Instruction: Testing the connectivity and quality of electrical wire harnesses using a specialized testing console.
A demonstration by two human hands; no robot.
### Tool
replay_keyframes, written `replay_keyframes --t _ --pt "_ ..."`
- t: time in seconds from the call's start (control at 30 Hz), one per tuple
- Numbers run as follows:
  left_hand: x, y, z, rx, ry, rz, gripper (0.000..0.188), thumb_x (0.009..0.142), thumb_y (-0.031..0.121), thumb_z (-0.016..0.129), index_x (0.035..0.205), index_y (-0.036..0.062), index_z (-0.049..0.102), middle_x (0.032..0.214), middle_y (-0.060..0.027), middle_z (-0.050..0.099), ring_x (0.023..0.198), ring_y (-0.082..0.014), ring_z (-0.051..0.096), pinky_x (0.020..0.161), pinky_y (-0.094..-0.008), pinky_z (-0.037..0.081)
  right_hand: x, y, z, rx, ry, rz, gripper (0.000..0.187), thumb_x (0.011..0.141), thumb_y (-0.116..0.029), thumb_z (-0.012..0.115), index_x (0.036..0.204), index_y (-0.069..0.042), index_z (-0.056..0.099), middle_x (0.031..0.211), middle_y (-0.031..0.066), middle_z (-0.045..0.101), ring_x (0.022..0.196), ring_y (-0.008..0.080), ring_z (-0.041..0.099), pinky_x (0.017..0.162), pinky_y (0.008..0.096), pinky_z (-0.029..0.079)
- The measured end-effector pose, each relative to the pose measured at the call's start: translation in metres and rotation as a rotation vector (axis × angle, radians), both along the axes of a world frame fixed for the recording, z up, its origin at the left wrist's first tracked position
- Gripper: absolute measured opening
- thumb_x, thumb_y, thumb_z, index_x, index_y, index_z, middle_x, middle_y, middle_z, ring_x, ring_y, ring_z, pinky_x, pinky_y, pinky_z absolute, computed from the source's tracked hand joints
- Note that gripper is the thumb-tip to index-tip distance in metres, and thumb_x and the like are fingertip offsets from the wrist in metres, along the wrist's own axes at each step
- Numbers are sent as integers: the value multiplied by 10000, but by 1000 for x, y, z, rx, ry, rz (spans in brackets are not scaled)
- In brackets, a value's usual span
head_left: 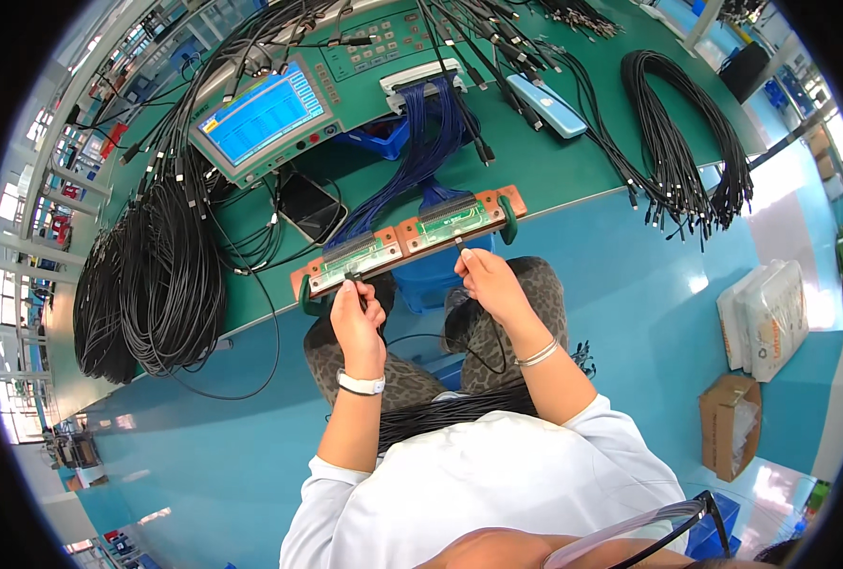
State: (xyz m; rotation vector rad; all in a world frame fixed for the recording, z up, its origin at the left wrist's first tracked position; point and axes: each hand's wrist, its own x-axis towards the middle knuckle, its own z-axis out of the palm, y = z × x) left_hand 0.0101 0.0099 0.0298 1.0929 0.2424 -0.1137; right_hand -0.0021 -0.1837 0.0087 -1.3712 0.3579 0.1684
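My left hand (358, 318) pinches one black plug of a cable at the near edge of the left green circuit board (360, 254). At the right green circuit board (452, 221), my right hand (490, 284) grips another plug (459, 244) of a black cable. A black cable (499, 362) hangs in a loop below my hands, over my lap. Both boards sit on a brown bar with a green handle (509, 220) at each end. Whether either plug is seated in its board is too small to tell. Blue ribbon wires (412, 171) run back from the boards.
A tester with a lit screen (268, 112) stands behind on the green table (559, 175). A phone (312, 207) lies near the bar. Black cable bundles lie left (170, 284) and right (673, 123); more cables (450, 412) rest on my lap. A cardboard box (720, 431) stands on the floor.
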Motion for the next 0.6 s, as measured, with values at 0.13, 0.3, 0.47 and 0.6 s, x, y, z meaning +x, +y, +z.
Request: replay_keyframes --t 0.13,0.3,0.47,0.6 --pt "-25 -9 -15 36 15 59 263 925 241 411 768 40 470 681 -20 466 472 -61 332 423 -199 265 2 1 -3 11 26 -50 300 906 -249 411 744 -18 510 599 2 431 518 67 386 463 219 332" --pt "-26 -4 -27 175 78 35 273 911 253 442 750 36 482 652 -14 471 465 -65 368 412 -198 287 4 6 -6 -65 -53 -106 300 903 -248 417 736 -18 510 585 0 420 515 69 386 460 218 331" --pt "-13 4 -23 206 91 27 279 904 253 457 739 32 496 632 -16 480 470 -73 410 408 -205 321 11 4 -1 115 41 -100 309 899 -249 423 729 -8 515 585 6 437 517 76 403 468 228 346" --pt "-8 2 -21 161 99 58 294 905 248 459 717 28 509 555 -15 469 440 -78 418 394 -215 337 13 -3 3 -4 27 -40 317 900 -251 420 729 -4 520 595 12 459 517 80 416 474 235 356"
